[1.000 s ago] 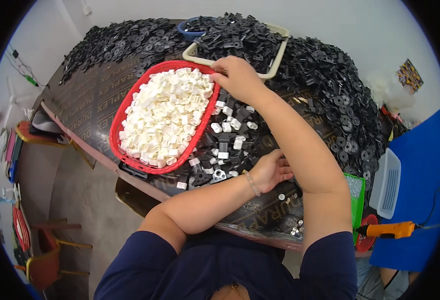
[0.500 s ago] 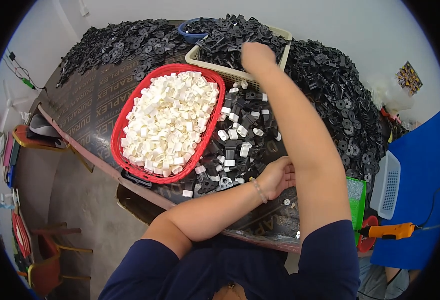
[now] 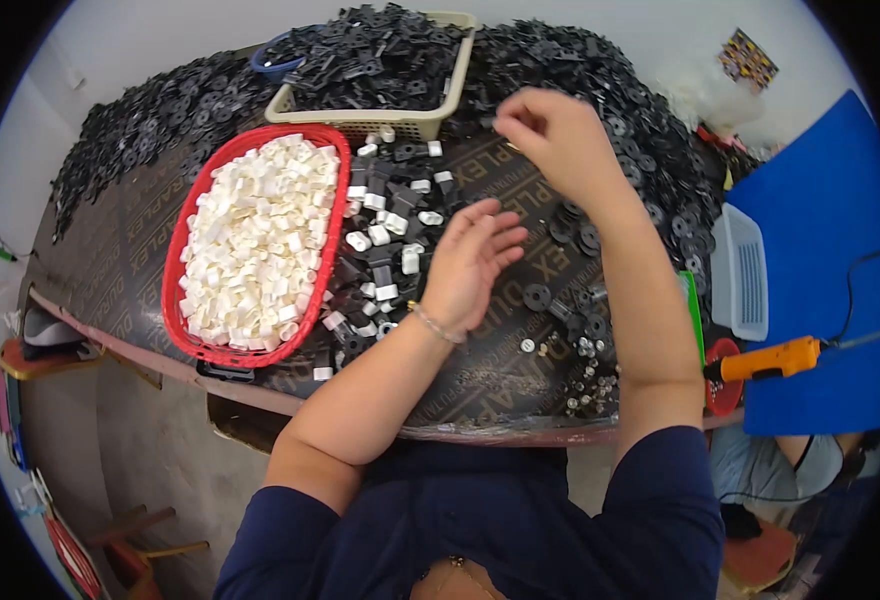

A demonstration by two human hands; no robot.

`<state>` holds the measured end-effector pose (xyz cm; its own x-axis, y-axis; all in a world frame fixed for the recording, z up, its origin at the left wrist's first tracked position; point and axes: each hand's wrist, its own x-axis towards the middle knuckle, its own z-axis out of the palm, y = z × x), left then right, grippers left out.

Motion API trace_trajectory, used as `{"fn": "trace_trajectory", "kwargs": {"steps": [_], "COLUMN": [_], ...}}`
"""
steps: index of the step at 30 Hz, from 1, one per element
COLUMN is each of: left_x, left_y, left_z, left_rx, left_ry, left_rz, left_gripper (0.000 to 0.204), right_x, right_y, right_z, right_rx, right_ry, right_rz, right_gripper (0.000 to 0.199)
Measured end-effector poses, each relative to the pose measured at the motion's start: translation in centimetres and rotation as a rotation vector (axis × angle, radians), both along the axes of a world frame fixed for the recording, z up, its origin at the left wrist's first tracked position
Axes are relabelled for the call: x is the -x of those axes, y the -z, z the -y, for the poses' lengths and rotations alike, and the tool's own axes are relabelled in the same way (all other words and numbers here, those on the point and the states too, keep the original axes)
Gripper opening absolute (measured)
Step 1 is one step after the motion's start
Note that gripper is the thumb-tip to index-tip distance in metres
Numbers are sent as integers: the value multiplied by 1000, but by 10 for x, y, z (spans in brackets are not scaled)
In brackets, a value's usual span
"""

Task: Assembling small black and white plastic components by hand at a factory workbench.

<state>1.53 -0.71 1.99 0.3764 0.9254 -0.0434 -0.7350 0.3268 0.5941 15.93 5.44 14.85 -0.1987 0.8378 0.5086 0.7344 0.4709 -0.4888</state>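
Note:
My right hand (image 3: 560,145) is raised over the far right of the dark table (image 3: 495,370), its fingers curled into a loose pinch; what they hold, if anything, is too small and blurred to name. Lower and nearer the middle, my left hand (image 3: 468,268) hovers palm inward, fingers apart and nothing in it. Left of it lie black plastic parts with white sleeves (image 3: 388,225). Beyond them stands a beige basket (image 3: 415,128) heaped with black parts. A red basket (image 3: 344,200) full of white plastic sleeves (image 3: 260,235) sits at the left.
Piles of black discs and parts (image 3: 150,135) line the far edge. Small metal pieces (image 3: 590,385) and black discs (image 3: 537,297) lie near my right forearm. At the right are a green tray (image 3: 693,310), a white plastic basket (image 3: 740,270) and an orange electric screwdriver (image 3: 770,360).
My right hand has come back out of the beige basket toward the right. My left hand has moved up and forward from beside my right forearm. The whole view has shifted.

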Motion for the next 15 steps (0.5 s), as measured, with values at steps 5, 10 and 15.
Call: {"fn": "trace_trajectory", "kwargs": {"steps": [5,10,15], "left_x": [-11,-35,-42], "left_y": [4,20,38], "left_z": [8,43,46], "left_rx": [-300,-1468,-1748], "left_ry": [-11,-64,-58], "left_rz": [-485,-1230,-1375], "left_gripper": [34,41,40], "right_x": [-59,-90,-89], "right_y": [54,76,83], "right_z": [87,111,115], "right_rx": [106,331,330], "right_ry": [164,187,97], "right_rz": [-200,-745,-868], "right_gripper": [15,18,14]}}
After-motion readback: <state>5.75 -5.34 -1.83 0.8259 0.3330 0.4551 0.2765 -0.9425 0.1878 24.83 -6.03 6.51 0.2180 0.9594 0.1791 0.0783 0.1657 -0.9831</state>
